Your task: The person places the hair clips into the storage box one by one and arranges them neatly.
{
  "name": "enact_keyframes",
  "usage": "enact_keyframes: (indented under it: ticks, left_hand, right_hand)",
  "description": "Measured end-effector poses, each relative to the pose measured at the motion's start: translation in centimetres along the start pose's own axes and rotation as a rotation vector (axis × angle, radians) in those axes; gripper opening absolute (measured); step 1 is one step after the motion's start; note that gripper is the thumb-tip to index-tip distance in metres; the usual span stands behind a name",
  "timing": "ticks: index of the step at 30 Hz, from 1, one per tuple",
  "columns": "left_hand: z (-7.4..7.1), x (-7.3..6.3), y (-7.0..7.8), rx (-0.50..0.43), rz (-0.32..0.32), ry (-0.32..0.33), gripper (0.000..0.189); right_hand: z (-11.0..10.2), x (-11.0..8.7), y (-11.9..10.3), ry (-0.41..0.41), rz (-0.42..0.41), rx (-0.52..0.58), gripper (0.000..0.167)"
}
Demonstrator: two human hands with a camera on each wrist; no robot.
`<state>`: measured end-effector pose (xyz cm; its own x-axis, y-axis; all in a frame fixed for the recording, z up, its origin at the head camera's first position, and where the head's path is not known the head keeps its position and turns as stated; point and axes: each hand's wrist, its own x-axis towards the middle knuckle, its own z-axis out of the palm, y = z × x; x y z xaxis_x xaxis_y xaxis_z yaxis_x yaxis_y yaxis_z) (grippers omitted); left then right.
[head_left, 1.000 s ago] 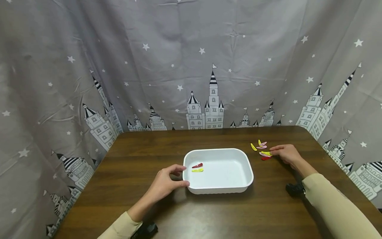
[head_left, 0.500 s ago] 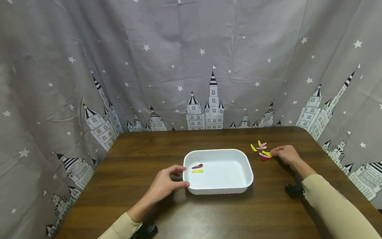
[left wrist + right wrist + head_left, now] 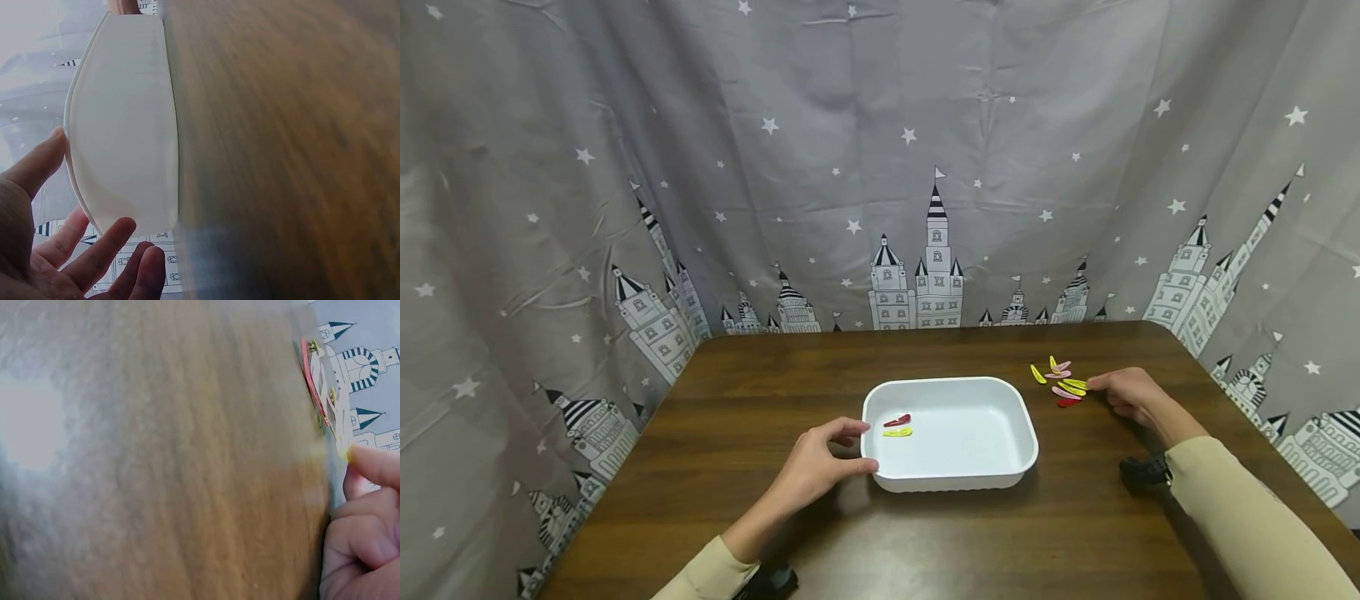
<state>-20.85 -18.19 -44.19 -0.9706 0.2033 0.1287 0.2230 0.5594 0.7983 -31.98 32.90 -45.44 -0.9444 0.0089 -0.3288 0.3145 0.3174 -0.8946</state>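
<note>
My left hand (image 3: 823,458) holds the left end of a white plastic tray (image 3: 955,483), fingers and thumb at its rim. Inside, near that end, lie a red hair clip (image 3: 897,421) and a yellow hair clip (image 3: 897,432). Right of the tray, my right hand (image 3: 1138,398) has its index fingertip at the end of a yellow hair clip (image 3: 1075,384), and the thumb sits below, partly hidden. In the right wrist view, the yellow tip meets the index finger (image 3: 375,465). Beside it lie another yellow clip, a pink clip (image 3: 1065,393) and a red clip (image 3: 1068,402).
Farther back on the brown wooden table (image 3: 775,375) lie more yellow and pink clips (image 3: 1058,375). A grey curtain (image 3: 820,167) with castles and stars hangs behind the table. Black wrist straps (image 3: 1144,472) sit at both wrists.
At the right hand, the two yellow clips have fanned apart and their near ends have shifted slightly right with the fingertips. The left hand and tray stay in place.
</note>
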Motion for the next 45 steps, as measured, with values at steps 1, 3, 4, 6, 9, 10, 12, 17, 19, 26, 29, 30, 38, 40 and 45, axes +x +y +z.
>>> enact_keyframes:
  ticks: [1, 3, 4, 6, 9, 10, 12, 17, 19, 26, 29, 30, 38, 40, 45]
  left_hand:
    - [0.0, 0.0, 0.0, -0.001, -0.002, 0.0, 0.055]
    - [0.0, 0.0, 0.0, -0.005, -0.008, 0.002, 0.054]
    - [0.1, 0.0, 0.0, -0.006, -0.012, 0.003, 0.054]
    - [0.1, 0.0, 0.0, -0.004, -0.014, 0.004, 0.053]
    - [0.1, 0.0, 0.2, -0.003, -0.016, 0.005, 0.053]
    - [0.1, 0.0, 0.2, -0.003, -0.016, 0.005, 0.053]
    - [0.1, 0.0, 0.2, -0.001, -0.015, 0.005, 0.053]
    - [0.1, 0.1, 0.1, -0.009, -0.016, 0.0, 0.053]
    - [0.1, 0.1, 0.1, -0.011, -0.015, 0.002, 0.051]
    - [0.0, 0.1, 0.1, -0.003, -0.01, 0.014, 0.052]
    - [0.1, 0.0, 0.0, -0.005, -0.01, 0.003, 0.053]
    - [0.1, 0.0, 0.0, -0.002, -0.009, 0.002, 0.053]
    - [0.0, -0.1, 0.0, -0.014, -0.017, 0.003, 0.053]
    - [0.0, -0.1, 0.0, -0.011, -0.017, 0.004, 0.053]
    - [0.2, -0.1, -0.1, -0.007, -0.019, 0.002, 0.054]
  right_hand:
    - [0.0, -0.1, -0.1, 0.008, 0.009, 0.011, 0.015]
    - [0.0, -0.1, -0.1, 0.039, 0.024, 0.031, 0.027]
    - [0.0, -0.1, -0.1, 0.052, 0.029, 0.03, 0.03]
    - [0.1, -0.1, -0.2, 0.075, 0.038, 0.016, 0.034]
    - [0.2, 0.0, -0.1, 0.094, 0.045, 0.012, 0.029]
    - [0.1, 0.0, -0.1, 0.092, 0.042, 0.01, 0.024]
    - [0.1, 0.0, 0.0, 0.081, 0.03, 0.014, 0.017]
    - [-0.1, -0.2, 0.2, 0.045, -0.018, -0.002, 0.019]
    - [-0.1, -0.2, 0.3, 0.037, -0.035, -0.023, 0.037]
    - [0.0, -0.2, 0.7, 0.052, -0.076, -0.044, 0.05]
    - [0.0, -0.1, 1.1, 0.062, -0.08, -0.056, 0.041]
    - [0.1, -0.1, 1.2, 0.072, -0.079, -0.056, 0.039]
    - [0.3, 0.0, 1.3, 0.089, -0.119, -0.099, 0.044]
    - [0.3, 0.0, 1.4, 0.095, -0.114, -0.109, 0.043]
    - [0.4, -0.1, 1.6, 0.1, -0.117, -0.137, 0.044]
